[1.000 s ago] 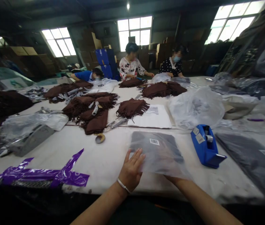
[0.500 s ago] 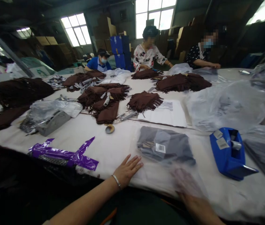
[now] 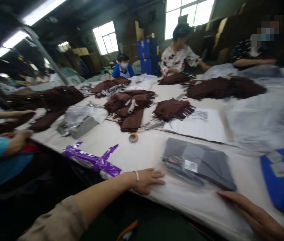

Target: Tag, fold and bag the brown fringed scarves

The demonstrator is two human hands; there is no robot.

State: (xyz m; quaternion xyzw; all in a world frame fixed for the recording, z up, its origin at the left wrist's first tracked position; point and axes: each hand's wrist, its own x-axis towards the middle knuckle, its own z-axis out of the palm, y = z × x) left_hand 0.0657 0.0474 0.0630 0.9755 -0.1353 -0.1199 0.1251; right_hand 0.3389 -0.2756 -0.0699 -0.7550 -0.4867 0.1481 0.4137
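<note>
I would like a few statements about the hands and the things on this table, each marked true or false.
1. The left hand lies flat on the table, holding nothing. True.
2. The right hand grips the tape dispenser. False: it lies open on the table near the bagged garment, apart from the tape dispenser.
3. The bagged garment is grey and bears a white label. True.
4. The purple strips lie to the right of the bagged garment. False: they lie to its left, beyond the left hand.
</note>
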